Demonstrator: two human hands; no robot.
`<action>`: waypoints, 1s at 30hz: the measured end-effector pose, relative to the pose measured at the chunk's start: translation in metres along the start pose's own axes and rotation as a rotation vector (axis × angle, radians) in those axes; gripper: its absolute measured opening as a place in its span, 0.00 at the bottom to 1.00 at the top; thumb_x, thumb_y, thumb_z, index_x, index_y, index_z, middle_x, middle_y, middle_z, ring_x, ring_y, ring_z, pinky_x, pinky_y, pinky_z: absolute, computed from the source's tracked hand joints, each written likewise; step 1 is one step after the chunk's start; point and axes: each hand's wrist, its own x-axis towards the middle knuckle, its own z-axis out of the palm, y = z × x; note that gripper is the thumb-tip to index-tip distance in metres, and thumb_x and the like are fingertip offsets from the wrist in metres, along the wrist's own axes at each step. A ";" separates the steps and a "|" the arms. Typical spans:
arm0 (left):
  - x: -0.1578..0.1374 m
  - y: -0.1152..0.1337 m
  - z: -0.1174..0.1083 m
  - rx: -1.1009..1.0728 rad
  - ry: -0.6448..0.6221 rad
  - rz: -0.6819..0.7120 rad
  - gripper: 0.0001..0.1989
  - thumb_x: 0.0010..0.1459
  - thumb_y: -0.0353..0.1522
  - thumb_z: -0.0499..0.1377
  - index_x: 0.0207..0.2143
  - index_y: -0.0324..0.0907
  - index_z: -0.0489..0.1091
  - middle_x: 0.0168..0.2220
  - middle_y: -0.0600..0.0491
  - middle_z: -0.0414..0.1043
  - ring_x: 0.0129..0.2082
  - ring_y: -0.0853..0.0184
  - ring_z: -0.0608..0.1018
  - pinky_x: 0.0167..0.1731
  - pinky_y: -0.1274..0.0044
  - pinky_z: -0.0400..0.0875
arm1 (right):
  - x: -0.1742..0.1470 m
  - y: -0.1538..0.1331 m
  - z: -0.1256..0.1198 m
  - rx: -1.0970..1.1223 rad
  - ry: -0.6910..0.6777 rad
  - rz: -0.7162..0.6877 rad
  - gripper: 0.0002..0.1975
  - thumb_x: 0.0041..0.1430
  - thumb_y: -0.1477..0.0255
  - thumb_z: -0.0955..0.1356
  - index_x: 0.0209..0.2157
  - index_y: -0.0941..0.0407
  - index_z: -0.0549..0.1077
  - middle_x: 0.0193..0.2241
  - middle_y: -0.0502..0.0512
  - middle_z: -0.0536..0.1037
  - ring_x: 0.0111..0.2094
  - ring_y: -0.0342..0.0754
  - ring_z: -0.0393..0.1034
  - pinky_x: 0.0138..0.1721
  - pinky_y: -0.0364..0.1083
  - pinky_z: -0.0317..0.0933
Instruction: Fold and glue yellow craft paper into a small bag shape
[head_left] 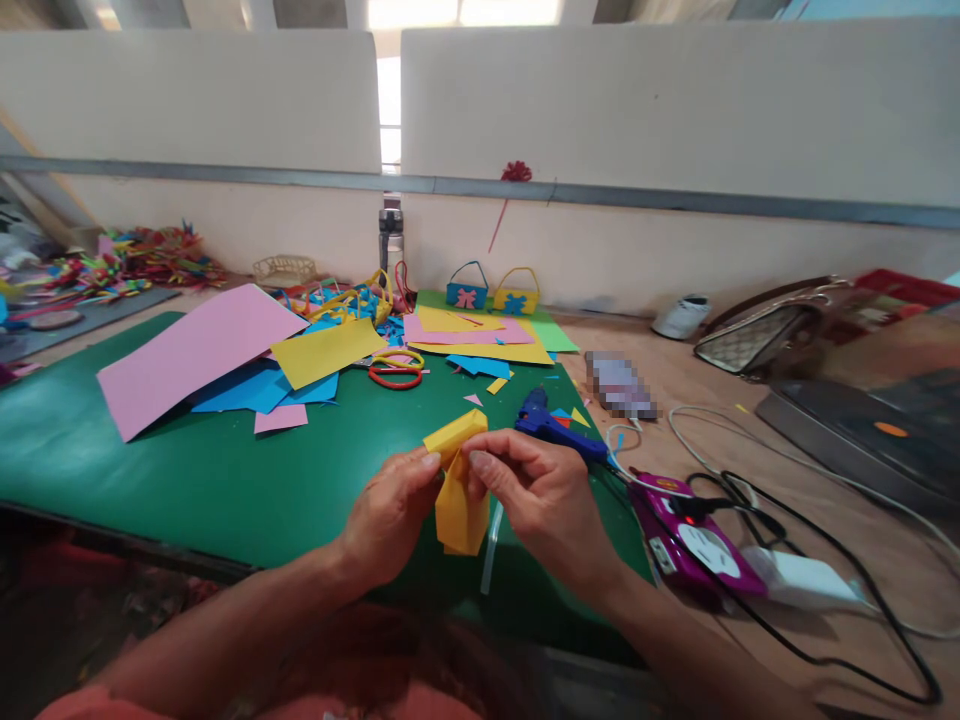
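Note:
A small folded yellow paper bag (461, 510) hangs between my two hands above the green mat (360, 440). My left hand (394, 510) pinches its upper left edge between thumb and fingers. From the other side my right hand (547, 500) grips the fold near the top, thumb against fingertips. Just beyond my right hand lies a blue glue gun (559, 425). A clear glue stick (491, 550) rests on the mat beneath the bag. Two finished little paper bags, one blue (466, 294) and one yellow (517, 299), stand at the back, with handles and bow shapes.
Scissors (396, 370) with red and yellow handles lie mid-mat beside coloured sheets (202, 350) and scraps. To the right are a purple power strip (697, 545) with looping cables, a phone (621, 384), and a handbag (765, 330). A bottle (391, 245) stands by the wall.

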 end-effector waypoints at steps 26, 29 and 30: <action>0.001 0.009 0.000 -0.080 -0.013 -0.122 0.12 0.47 0.29 0.62 0.37 0.36 0.75 0.30 0.50 0.77 0.30 0.69 0.77 0.33 0.81 0.68 | -0.001 0.009 0.003 -0.049 0.021 0.016 0.10 0.53 0.72 0.66 0.37 0.57 0.76 0.29 0.52 0.79 0.27 0.44 0.73 0.28 0.43 0.68; 0.001 0.009 -0.001 -0.102 -0.050 -0.129 0.12 0.50 0.29 0.62 0.38 0.36 0.75 0.31 0.50 0.77 0.30 0.70 0.77 0.33 0.82 0.69 | -0.001 0.009 0.002 -0.061 0.017 -0.006 0.09 0.54 0.73 0.65 0.37 0.58 0.75 0.29 0.52 0.78 0.26 0.43 0.73 0.28 0.42 0.68; 0.001 0.009 -0.001 -0.116 -0.057 -0.133 0.12 0.50 0.29 0.61 0.38 0.36 0.74 0.31 0.50 0.77 0.30 0.70 0.77 0.33 0.82 0.69 | -0.002 0.009 0.002 -0.080 0.013 -0.023 0.09 0.55 0.73 0.65 0.37 0.58 0.74 0.29 0.52 0.78 0.26 0.43 0.72 0.27 0.42 0.68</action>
